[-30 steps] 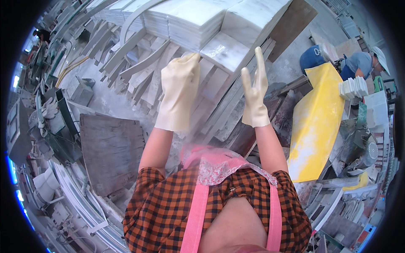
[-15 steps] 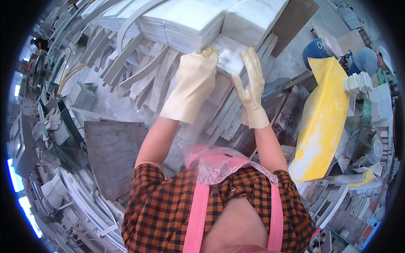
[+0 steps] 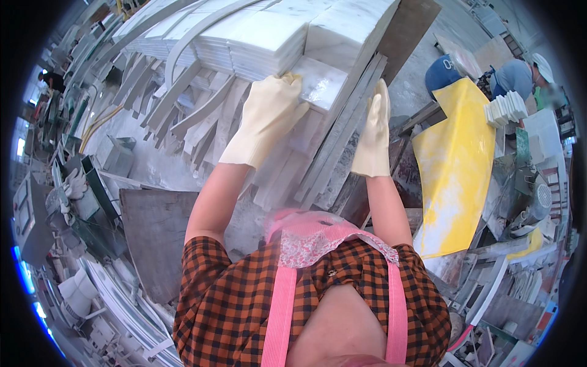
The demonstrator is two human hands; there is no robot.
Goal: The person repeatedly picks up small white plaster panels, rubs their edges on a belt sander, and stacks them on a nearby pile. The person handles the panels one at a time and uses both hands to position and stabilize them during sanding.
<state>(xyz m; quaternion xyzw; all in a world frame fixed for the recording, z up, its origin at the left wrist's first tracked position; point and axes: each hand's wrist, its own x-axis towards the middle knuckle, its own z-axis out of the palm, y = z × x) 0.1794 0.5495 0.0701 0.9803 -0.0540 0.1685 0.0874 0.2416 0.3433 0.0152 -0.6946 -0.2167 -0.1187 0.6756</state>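
A white marble tile (image 3: 320, 84) with a shiny top lies in a gap at the near corner of a stack of marble tiles (image 3: 263, 37). My left hand (image 3: 269, 116), in a cream rubber glove, is at this tile's left edge, against the stack. Its fingers are curled and their tips partly hidden, so what they hold cannot be made out; the thumb points toward the tile's front edge. My right hand (image 3: 374, 131), gloved alike, is held up to the right of the tile, apart from it. Its fingers are stretched out and nothing is in them.
Long grey strips (image 3: 342, 128) run along the stack's right side. Curved grey strips (image 3: 205, 113) stick out at its left. A yellow sheet (image 3: 455, 177) drapes on the right, with small white tiles (image 3: 506, 109) beside it. Behind, another person (image 3: 513, 79) bends near a blue drum (image 3: 443, 73).
My right hand has come away from the tile's right side and moved out to the right. My left hand has stayed at the left edge, its thumb now spread toward the tile's front.
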